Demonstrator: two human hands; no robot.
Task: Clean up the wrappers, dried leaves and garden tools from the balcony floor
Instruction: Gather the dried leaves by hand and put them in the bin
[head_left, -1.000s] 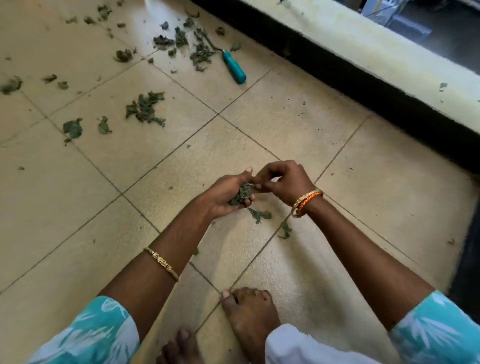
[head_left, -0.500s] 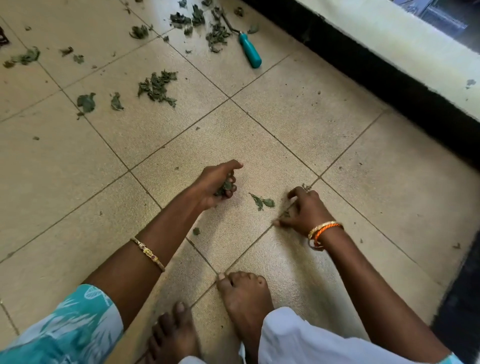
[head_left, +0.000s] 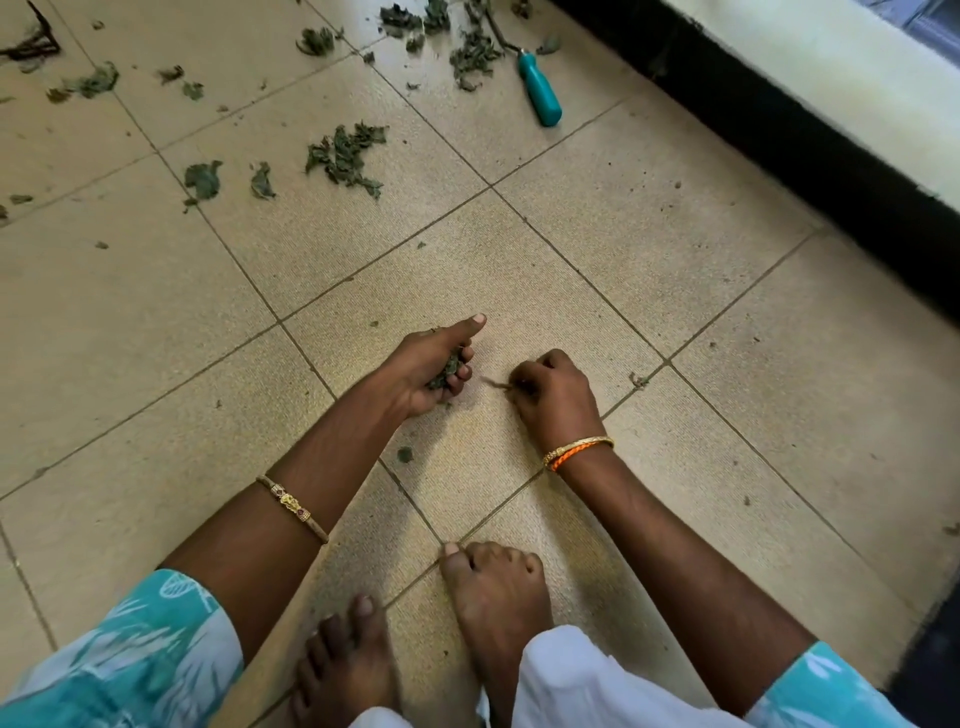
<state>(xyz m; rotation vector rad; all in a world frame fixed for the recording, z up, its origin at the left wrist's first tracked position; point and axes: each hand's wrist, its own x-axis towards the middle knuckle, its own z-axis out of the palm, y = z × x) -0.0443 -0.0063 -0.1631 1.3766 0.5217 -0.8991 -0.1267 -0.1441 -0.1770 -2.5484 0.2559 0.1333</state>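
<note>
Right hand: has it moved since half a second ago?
Yes. The right hand has crossed the diagonal grout line toward the left hand, onto the tile beneath it.

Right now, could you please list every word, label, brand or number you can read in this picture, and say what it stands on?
None: no readable text appears anywhere.
The teal tool handle shows no visible label.
The gold bracelet bears ornament only.
The patterned sleeves carry a leaf print, not words.

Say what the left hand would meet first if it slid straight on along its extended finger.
Probably bare floor tile first; continuing that way, the left hand heads roughly toward the teal-handled tool, though depth is unclear.
</note>
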